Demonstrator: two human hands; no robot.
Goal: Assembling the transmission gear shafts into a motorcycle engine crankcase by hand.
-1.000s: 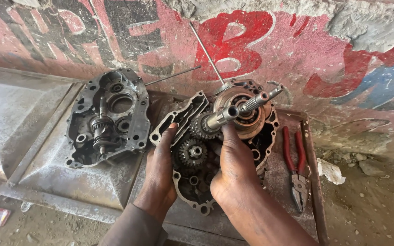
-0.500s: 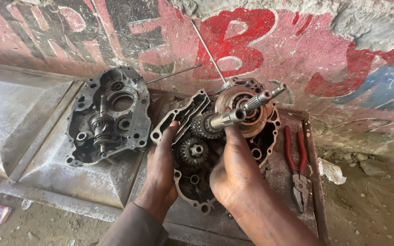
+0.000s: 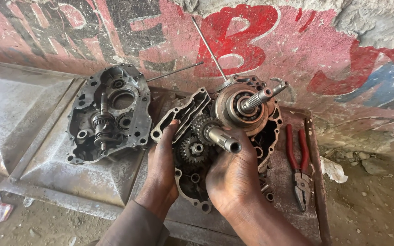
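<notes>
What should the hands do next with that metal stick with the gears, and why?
Probably lift the gear shaft straight up a little. The right hand grips around it, and its gears sit in the engine case half, which the left hand steadies. A straight pull should avoid snagging the neighbouring gears.

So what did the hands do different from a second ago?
Very little. The right hand still grips the gear shaft in the open engine case, and the shaft's end now looks tipped a bit more toward the camera. The left hand stays pressed on the case's left edge. The other case half and the red-handled pliers lie where they were.
</notes>
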